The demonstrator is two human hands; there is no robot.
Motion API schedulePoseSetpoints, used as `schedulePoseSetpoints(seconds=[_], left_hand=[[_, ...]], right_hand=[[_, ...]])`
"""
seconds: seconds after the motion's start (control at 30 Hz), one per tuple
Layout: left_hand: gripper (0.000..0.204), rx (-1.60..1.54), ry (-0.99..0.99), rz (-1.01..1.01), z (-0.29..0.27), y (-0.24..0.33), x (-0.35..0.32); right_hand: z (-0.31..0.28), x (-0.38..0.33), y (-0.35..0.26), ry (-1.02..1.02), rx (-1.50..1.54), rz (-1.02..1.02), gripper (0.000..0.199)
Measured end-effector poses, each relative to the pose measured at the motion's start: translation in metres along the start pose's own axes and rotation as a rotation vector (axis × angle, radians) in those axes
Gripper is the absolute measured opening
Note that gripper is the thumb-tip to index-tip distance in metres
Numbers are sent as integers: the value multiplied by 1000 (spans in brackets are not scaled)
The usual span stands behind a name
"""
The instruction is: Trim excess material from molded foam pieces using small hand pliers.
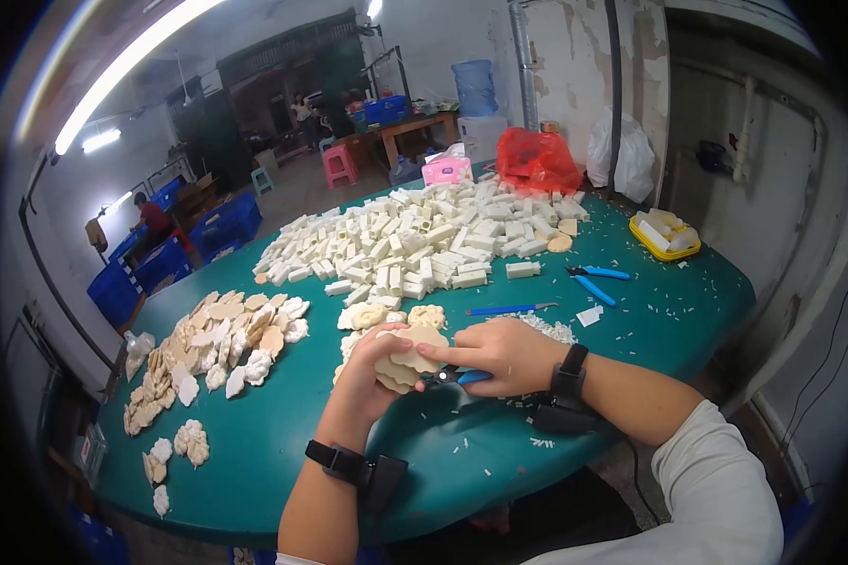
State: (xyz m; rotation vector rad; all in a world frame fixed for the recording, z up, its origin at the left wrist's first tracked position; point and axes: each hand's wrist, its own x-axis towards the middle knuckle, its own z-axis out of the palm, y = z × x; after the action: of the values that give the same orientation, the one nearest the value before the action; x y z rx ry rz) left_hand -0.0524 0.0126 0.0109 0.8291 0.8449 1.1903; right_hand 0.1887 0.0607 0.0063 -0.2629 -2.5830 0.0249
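My left hand (361, 379) is closed around cream, scallop-edged plastic pieces (424, 350), which look stacked. My right hand (513, 356) is wrapped around blue-handled cutting pliers (474, 376), their dark jaws beside the lower edge of the pieces. My right index finger stretches out and touches the face of the upper piece. Just beyond my hands lie more scalloped pieces (428, 317), some bumpy. A blue slim-handled tool (511, 309) rests on the green table (499, 447) past my right hand, with small white trimmings (548, 329) nearby.
A wide heap of pale rectangular plastic parts (415, 235) covers the far table. Scalloped pieces (221, 339) are piled at left. A second pair of blue-handled pliers (597, 281), a yellow tray (666, 235) and a red bag (537, 160) lie right. Another person (151, 218) sits far left.
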Motion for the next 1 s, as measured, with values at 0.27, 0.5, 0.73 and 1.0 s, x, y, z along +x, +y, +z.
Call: schedulePoseSetpoints(seconds=[0.27,0.5,0.73,1.0], left_hand=[[44,-29,15,10,-2,1,-1],[34,-43,4,-38,-5,0,1],[31,-2,-24,-31,1,2,-1],[40,-27,3,-29,-3,3,-1]], right_hand=[[-2,0,-3,-7,2,4,81],[2,-1,-1,-13,70,30,79],[-2,0,-1,-20,40,66,70],[-5,0,-2,-7,-36,99,65]])
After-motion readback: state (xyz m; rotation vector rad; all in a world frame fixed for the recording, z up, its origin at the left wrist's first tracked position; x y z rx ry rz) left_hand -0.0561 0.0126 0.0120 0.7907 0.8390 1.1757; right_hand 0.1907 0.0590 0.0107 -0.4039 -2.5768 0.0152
